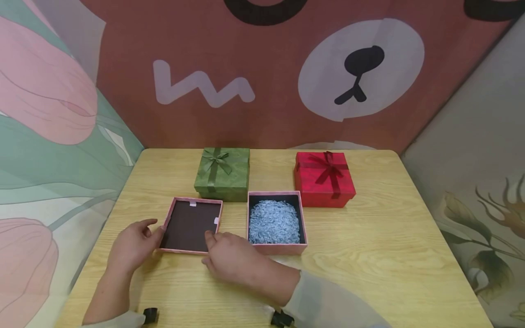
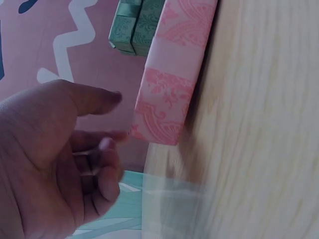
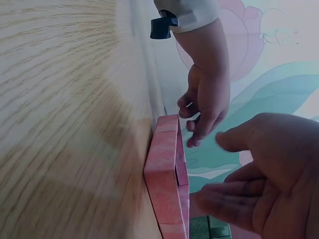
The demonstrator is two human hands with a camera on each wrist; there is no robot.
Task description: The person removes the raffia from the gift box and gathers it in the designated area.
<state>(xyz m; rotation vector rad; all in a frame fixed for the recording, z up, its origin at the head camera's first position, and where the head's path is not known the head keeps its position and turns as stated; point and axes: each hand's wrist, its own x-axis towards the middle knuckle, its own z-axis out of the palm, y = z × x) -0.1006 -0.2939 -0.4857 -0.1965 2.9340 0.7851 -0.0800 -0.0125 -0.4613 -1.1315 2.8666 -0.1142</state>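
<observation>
A pink patterned box lid (image 1: pixel 186 226) lies on the table with its dark inside facing up and small white tabs at its walls. At its left edge is my left hand (image 1: pixel 133 243), fingers loosely bent, and in the left wrist view (image 2: pixel 60 159) the thumb stands apart from the lid. My right hand (image 1: pixel 229 255) is at the lid's right front corner. In the right wrist view its thumb and fingers are spread, with fingertips close to the rim; contact cannot be told. Right of the lid stands the open pink box (image 1: pixel 280 249), filled with light blue shredded paper (image 1: pixel 275 222).
Behind the lid stands a closed green gift box (image 1: pixel 234 182) with a bow. A closed red gift box (image 1: pixel 326 198) with a dark red bow is at the back right. All rest on a wood-grain table (image 1: pixel 369 264) against a painted wall (image 1: pixel 275 91).
</observation>
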